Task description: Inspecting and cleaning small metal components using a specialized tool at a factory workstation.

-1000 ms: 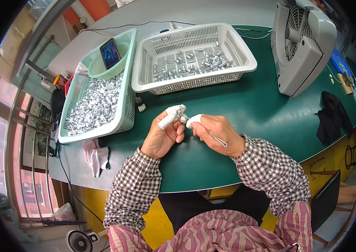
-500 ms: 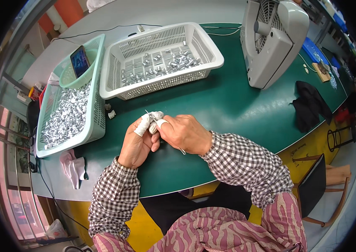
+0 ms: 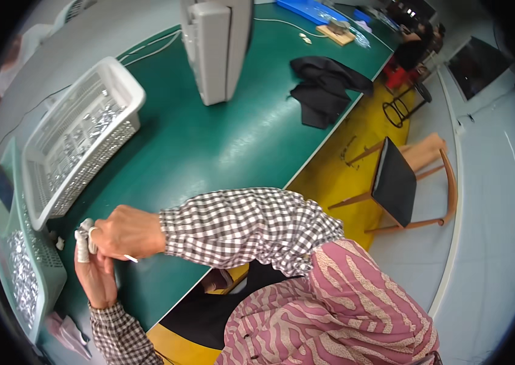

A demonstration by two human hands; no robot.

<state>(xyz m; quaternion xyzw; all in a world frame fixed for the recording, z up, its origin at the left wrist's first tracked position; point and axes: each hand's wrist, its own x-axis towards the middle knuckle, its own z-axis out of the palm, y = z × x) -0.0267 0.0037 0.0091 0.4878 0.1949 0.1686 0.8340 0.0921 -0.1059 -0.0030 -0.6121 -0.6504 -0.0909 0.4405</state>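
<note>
Over the green tabletop (image 3: 227,152), my two hands meet at the lower left. White wrapping covers some fingertips. My left hand (image 3: 96,277) is palm up with its fingers curled; whatever it pinches is hidden at the fingertips. Closed over them, my right hand (image 3: 128,233) grips a thin metal tool (image 3: 131,258), whose rear end sticks out below the palm. Beside the hands stands a pale green basket (image 3: 48,277) full of small silvery metal parts (image 3: 23,274). Behind it, a white basket (image 3: 96,159) holds more such parts, loosely scattered.
A phone (image 3: 4,187) leans inside the green basket. Small white scraps (image 3: 59,243) and a pink cloth (image 3: 68,333) lie nearby. Farther off stand a grey fan (image 3: 214,58), a black cloth (image 3: 324,88) and a blue tray (image 3: 306,8). A chair (image 3: 396,182) is right of the table.
The view has swung right, so the baskets, fan and hands appear farther left. My hands stay together, with the thin metal tool still in the right one.
</note>
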